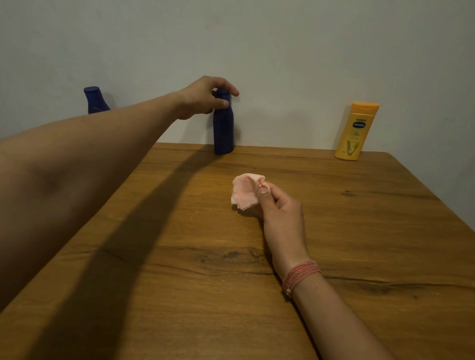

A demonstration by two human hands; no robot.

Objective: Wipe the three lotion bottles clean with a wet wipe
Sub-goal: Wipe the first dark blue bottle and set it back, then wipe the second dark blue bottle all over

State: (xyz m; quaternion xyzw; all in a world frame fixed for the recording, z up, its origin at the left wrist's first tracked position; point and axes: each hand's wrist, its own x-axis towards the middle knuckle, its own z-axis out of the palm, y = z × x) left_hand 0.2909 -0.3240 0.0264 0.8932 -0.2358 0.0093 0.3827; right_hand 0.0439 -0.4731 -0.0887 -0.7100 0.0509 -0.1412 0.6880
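Plainly, wooden table (340,230) abuts pale wall (270,40).

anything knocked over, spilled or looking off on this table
Nothing stands out. All three bottles stand upright along the wall: two blue ones and the yellow Vaseline bottle. No spill shows. The crumpled wet wipe is just pinched in the right hand.

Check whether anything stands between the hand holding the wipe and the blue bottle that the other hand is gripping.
Nothing visible does. The right hand holds the wet wipe over the table, and only bare wood lies between it and the middle blue bottle, which the left hand grips at the neck.
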